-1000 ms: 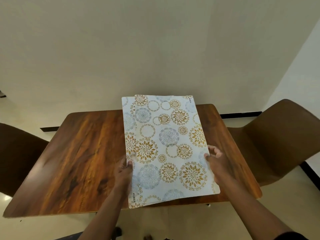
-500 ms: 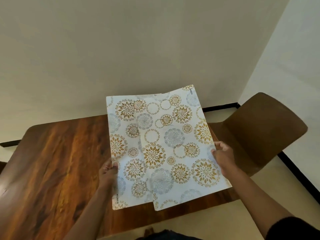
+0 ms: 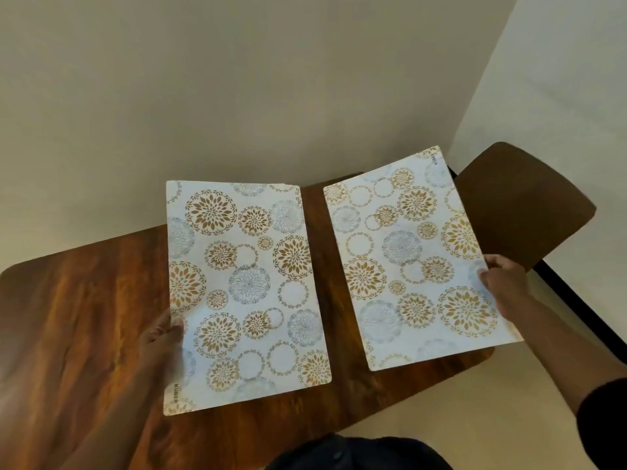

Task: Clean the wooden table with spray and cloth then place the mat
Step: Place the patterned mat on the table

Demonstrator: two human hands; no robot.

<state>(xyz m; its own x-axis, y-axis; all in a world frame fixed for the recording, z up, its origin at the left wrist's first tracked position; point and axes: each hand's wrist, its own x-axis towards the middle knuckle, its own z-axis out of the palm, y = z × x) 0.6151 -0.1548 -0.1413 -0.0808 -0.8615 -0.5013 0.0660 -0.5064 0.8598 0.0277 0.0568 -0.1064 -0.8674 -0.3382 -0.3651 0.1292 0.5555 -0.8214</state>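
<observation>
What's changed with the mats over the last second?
The two overlapping mats have been drawn apart: the left hand carried the left mat leftward, the right hand took the right mat rightward, baring a strip of the wooden table between them. Each hand still grips its mat's outer edge.

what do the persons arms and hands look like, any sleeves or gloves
Both hands, left hand and right hand, are bare, with no gloves, rings or watch showing. The left forearm is bare as far as the frame shows. The right arm has a dark sleeve ending partway up the forearm.
</observation>
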